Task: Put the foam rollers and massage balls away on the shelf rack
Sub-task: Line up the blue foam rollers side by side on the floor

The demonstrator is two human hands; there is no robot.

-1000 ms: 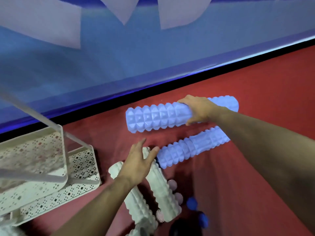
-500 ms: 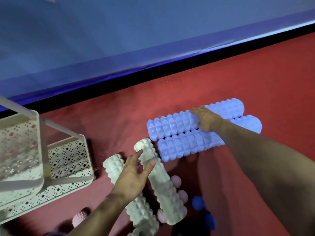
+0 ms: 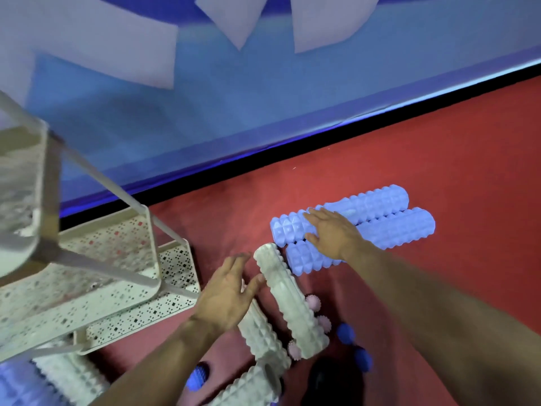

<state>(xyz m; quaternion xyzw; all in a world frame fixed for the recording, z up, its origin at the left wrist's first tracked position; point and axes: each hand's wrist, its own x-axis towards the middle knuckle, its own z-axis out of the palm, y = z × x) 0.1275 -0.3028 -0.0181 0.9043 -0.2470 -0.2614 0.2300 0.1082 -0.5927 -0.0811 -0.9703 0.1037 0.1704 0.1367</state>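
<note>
Gathering step: right hand (image 3: 333,234) lies flat across two blue rollers (image 3: 389,221); left hand (image 3: 228,291), fingers spread and holding nothing, nears white roller (image 3: 289,297); next comes gripping.

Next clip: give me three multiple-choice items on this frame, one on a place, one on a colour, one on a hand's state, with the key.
1. Where do the two blue foam rollers lie?
A. on the shelf rack
B. side by side on the red floor
C. stacked on the white rollers

2. What colour is the roller beside the left hand?
A. white
B. black
C. red

3. How is the right hand?
A. curled in a fist
B. flat, fingers straight, on the blue rollers
C. pinching a ball

Key: B, both lie on the red floor, touching; A, it is white; B, the fingers lie straight across them.
</note>
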